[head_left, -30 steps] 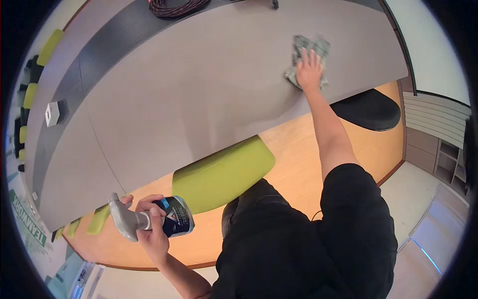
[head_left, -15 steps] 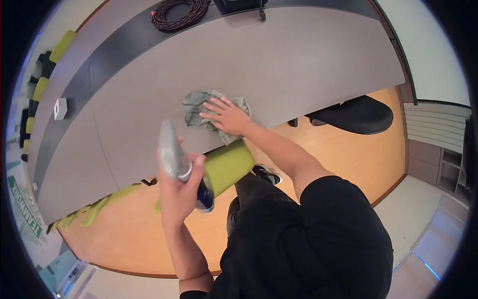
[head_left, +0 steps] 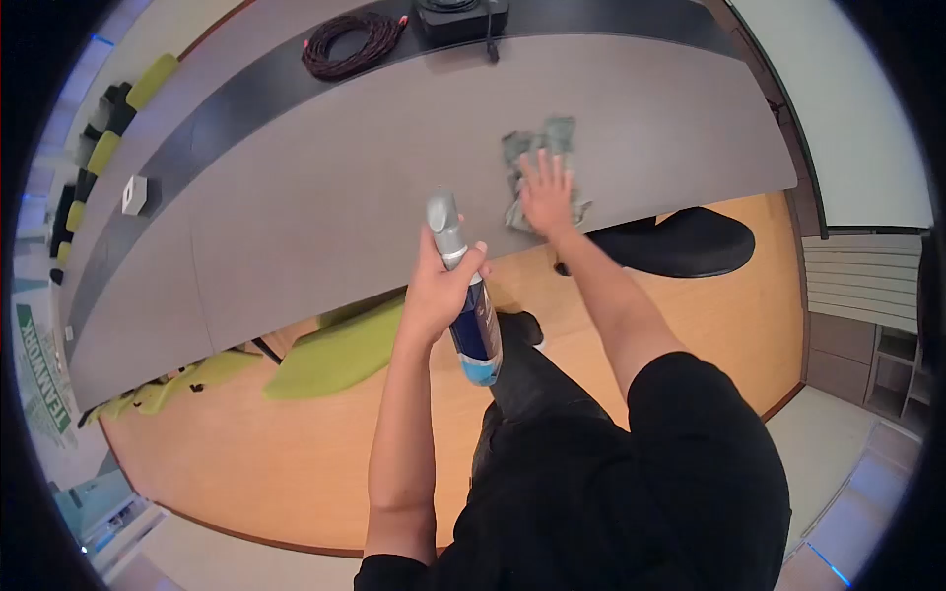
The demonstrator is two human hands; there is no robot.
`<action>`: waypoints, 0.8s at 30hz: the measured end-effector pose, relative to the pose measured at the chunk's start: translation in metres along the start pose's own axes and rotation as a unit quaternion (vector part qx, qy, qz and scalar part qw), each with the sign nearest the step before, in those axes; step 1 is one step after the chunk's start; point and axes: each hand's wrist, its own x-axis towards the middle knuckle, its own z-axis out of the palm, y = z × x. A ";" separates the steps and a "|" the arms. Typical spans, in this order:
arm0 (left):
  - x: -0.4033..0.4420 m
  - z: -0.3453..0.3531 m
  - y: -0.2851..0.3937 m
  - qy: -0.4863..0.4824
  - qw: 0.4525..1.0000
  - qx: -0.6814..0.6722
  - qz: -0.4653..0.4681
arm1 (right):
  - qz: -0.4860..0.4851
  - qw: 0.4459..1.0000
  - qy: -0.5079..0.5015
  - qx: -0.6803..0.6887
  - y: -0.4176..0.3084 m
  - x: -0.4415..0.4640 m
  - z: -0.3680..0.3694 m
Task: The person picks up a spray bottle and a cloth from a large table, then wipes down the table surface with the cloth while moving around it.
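One bottle (head_left: 477, 325) is gripped by the left hand (head_left: 432, 291); under the spread right hand (head_left: 547, 202), the cloth (head_left: 560, 135) is now shifted rightward on the table (head_left: 325, 177), so another area is covered.

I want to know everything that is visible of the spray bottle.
The spray bottle has a grey spray head, a dark blue body with print too small to read, and a light blue bottom; it looks plastic. The left hand grips it just below the spray head, which is uppermost in view, overlapping the table.
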 end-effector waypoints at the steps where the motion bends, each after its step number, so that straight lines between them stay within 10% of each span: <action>1: 0.011 0.004 -0.005 -0.003 1.000 -0.026 -0.007 | -0.049 0.999 -0.014 0.012 -0.027 -0.006 -0.007; 8: 0.129 0.025 -0.037 0.013 0.996 0.057 0.062 | -0.308 0.939 -0.141 0.060 -0.050 0.037 -0.032; 18: 0.279 0.099 -0.030 0.068 0.996 0.065 0.011 | 0.052 0.997 0.002 -0.056 0.322 0.153 -0.013; 24: 0.336 0.121 -0.020 0.044 0.994 0.103 -0.013 | 0.139 0.985 0.056 -0.084 0.259 0.112 -0.011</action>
